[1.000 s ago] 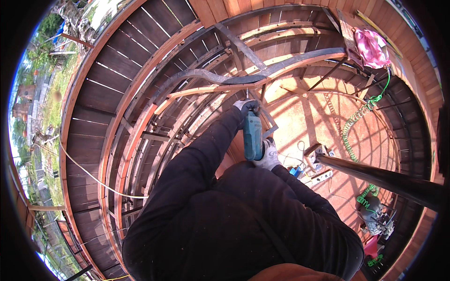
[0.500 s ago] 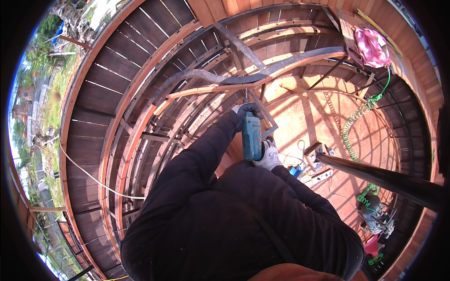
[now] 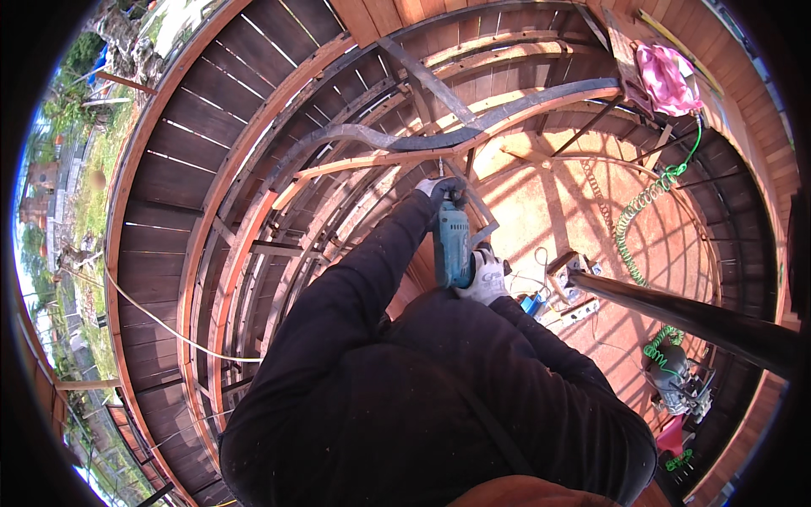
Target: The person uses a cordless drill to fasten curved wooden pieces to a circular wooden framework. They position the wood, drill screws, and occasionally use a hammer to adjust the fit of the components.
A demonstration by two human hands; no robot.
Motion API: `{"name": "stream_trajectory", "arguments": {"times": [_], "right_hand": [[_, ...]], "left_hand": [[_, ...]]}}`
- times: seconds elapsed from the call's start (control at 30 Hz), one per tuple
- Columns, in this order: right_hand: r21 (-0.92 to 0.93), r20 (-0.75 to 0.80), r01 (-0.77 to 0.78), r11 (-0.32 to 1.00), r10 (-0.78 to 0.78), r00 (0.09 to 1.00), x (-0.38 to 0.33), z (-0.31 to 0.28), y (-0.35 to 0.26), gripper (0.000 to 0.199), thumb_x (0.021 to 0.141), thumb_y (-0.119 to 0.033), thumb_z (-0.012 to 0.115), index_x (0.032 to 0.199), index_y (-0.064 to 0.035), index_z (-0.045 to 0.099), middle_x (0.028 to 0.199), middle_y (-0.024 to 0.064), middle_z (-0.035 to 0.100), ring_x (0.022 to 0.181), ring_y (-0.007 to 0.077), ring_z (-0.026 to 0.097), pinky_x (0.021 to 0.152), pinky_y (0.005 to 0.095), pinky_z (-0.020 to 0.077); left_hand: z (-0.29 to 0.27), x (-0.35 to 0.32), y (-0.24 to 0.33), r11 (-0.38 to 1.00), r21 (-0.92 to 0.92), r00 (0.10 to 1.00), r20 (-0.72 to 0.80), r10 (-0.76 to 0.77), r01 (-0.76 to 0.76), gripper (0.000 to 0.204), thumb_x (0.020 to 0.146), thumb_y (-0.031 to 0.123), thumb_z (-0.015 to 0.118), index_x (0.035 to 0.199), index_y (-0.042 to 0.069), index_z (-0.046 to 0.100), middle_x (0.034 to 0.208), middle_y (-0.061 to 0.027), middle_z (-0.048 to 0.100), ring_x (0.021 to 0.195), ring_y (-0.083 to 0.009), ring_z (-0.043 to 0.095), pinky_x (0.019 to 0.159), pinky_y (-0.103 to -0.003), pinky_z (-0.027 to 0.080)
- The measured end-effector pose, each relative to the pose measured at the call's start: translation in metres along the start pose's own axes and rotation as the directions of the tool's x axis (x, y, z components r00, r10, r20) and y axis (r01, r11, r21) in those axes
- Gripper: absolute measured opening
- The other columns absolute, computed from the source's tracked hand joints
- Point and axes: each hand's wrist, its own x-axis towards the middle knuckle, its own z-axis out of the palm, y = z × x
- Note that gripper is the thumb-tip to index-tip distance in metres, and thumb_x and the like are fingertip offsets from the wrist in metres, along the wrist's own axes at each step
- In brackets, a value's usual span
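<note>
A teal power drill (image 3: 453, 245) points up and away from me, its bit against a curved wooden rail (image 3: 372, 162). My left hand (image 3: 438, 189), in a white glove, is wrapped around the front of the drill near the chuck. My right hand (image 3: 485, 277), also gloved, grips the rear handle of the drill. Both arms wear dark sleeves. A curved dark metal bar (image 3: 507, 114) runs just beyond the rail.
Curved wooden slats (image 3: 194, 169) ring the left side. Below lies a reddish floor (image 3: 591, 220) with a green coiled hose (image 3: 638, 207), a small box (image 3: 568, 272), a machine (image 3: 680, 384) and a pink cloth (image 3: 663, 78). A dark beam (image 3: 693, 317) crosses at right.
The drill and both hands have shifted slightly up and forward toward the curved rail; the grip is unchanged.
</note>
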Motion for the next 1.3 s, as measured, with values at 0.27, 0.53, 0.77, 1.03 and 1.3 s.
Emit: {"name": "stream_trajectory", "arguments": {"times": [0.27, 0.53, 0.77, 1.03, 1.3], "right_hand": [[-0.008, 0.075, -0.048, 0.999, 0.049, 0.996, 0.003, 0.003, 0.001, 0.068, 0.061, -0.044, 0.075, 0.111, -0.0038, 0.054, 0.111, 0.0212, 0.055, 0.106, 0.0383, 0.054, 0.092, 0.0486, 0.0416], [-0.014, 0.044, -0.018, 1.0, 0.019, 0.999, 0.0, -0.005, -0.009, 0.07, 0.059, -0.041, 0.079, 0.11, -0.0003, 0.052, 0.106, 0.0206, 0.056, 0.099, 0.0387, 0.058, 0.088, 0.0458, 0.0466], [-0.051, 0.0, -0.017, 0.999, 0.017, 1.0, -0.002, -0.001, -0.004, 0.074, 0.059, -0.039, 0.08, 0.116, -0.002, 0.049, 0.109, 0.0201, 0.056, 0.099, 0.0384, 0.059, 0.087, 0.0452, 0.0486], [-0.106, -0.04, 0.035, 0.994, -0.039, 0.998, -0.004, -0.001, -0.006, 0.081, 0.06, -0.04, 0.08, 0.122, -0.0012, 0.045, 0.115, 0.0217, 0.053, 0.101, 0.0404, 0.058, 0.087, 0.0471, 0.0484], [0.09, 0.081, -0.046, 0.995, 0.038, 0.996, 0.001, -0.014, -0.042, 0.09, 0.06, -0.044, 0.081, 0.129, -0.002, 0.042, 0.121, 0.0242, 0.051, 0.107, 0.0396, 0.057, 0.091, 0.0455, 0.0477]], "left_hand": [[-0.007, -0.047, -0.047, 0.99, 0.12, 0.998, 0.016, 0.066, -0.068, 0.033, 0.085, 0.029, 0.068, 0.108, 0.006, 0.06, 0.091, -0.0082, 0.064, 0.078, -0.0206, 0.064, 0.07, -0.035, 0.054], [0.001, -0.055, -0.037, 0.978, 0.199, 0.994, -0.077, 0.083, -0.067, 0.031, 0.083, 0.03, 0.07, 0.102, 0.006, 0.064, 0.087, -0.0071, 0.065, 0.073, -0.0192, 0.064, 0.065, -0.034, 0.053], [0.011, -0.066, -0.026, 0.985, 0.166, 0.996, -0.076, 0.051, -0.038, 0.034, 0.082, 0.033, 0.069, 0.1, 0.005, 0.064, 0.084, -0.008, 0.065, 0.07, -0.0202, 0.064, 0.063, -0.036, 0.053], [0.001, -0.056, -0.032, 0.988, 0.142, 0.997, -0.035, 0.065, -0.059, 0.033, 0.081, 0.032, 0.07, 0.099, 0.005, 0.063, 0.081, -0.0084, 0.064, 0.069, -0.0206, 0.064, 0.062, -0.037, 0.053], [-0.01, -0.063, -0.022, 0.997, 0.07, 0.998, 0.06, 0.006, -0.01, 0.029, 0.079, 0.028, 0.073, 0.097, 0.007, 0.064, 0.08, -0.0075, 0.064, 0.066, -0.0204, 0.063, 0.061, -0.036, 0.053]]}}
